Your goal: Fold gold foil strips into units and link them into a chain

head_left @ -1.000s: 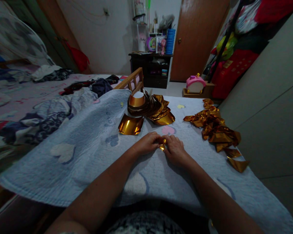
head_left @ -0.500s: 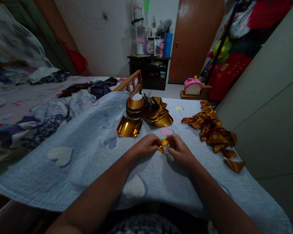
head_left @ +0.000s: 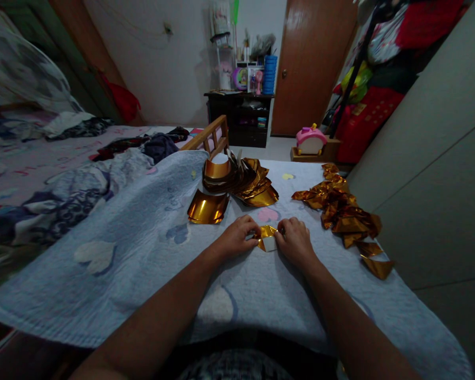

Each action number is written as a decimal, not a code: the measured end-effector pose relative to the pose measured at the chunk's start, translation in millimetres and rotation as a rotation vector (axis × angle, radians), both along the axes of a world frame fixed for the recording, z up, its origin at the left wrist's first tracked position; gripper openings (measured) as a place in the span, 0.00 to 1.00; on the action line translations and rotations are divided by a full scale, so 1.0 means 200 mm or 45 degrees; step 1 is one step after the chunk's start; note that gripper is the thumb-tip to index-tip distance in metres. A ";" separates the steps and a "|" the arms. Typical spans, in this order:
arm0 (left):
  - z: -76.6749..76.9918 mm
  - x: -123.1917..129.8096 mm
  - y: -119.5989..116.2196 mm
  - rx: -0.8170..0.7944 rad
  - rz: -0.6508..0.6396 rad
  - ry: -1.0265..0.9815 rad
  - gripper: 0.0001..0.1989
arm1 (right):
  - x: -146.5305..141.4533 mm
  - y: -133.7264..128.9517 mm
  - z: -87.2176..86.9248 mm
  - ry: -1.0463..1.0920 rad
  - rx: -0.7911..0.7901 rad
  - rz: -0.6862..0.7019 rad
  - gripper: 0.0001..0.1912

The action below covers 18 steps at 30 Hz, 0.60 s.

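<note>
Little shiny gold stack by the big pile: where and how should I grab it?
I'd pinch the near edge of the little gold stack, coming from the near side, thumb on top. That edge lies free, its layers showing; the far edge sits close to the big pile.

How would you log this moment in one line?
left hand: pinching gold paper | right hand: at paper's other side | beyond: gold sheets | far right: heaped gold pieces
</note>
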<state>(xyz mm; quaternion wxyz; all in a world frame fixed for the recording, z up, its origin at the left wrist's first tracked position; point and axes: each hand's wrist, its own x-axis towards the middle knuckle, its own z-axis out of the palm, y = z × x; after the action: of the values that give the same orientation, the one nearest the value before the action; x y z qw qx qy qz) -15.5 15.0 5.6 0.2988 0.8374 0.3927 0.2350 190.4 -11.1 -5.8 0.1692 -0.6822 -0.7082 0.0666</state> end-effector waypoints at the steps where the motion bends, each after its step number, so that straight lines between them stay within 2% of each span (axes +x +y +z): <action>1: 0.00 0.00 0.00 0.002 -0.001 0.000 0.06 | 0.00 0.00 0.00 -0.004 0.005 0.008 0.06; 6: 0.01 0.00 0.00 0.003 -0.008 -0.048 0.08 | 0.01 0.01 -0.02 0.108 0.069 0.041 0.03; 11: 0.02 0.01 0.00 -0.080 0.016 -0.192 0.07 | 0.01 0.01 0.02 0.554 0.186 0.130 0.04; 16: 0.02 0.02 -0.02 -0.212 0.053 -0.309 0.06 | 0.00 -0.01 0.07 0.909 0.205 0.070 0.08; 18: 0.01 0.04 -0.03 -0.326 0.040 -0.389 0.04 | 0.00 0.00 0.07 1.028 0.184 0.045 0.09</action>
<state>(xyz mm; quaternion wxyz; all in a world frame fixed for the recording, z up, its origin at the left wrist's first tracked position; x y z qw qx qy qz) -8.0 8.8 7.0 0.4551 0.7410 0.3826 0.3122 191.1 -11.8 8.0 0.4798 -0.5754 -0.5994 0.2819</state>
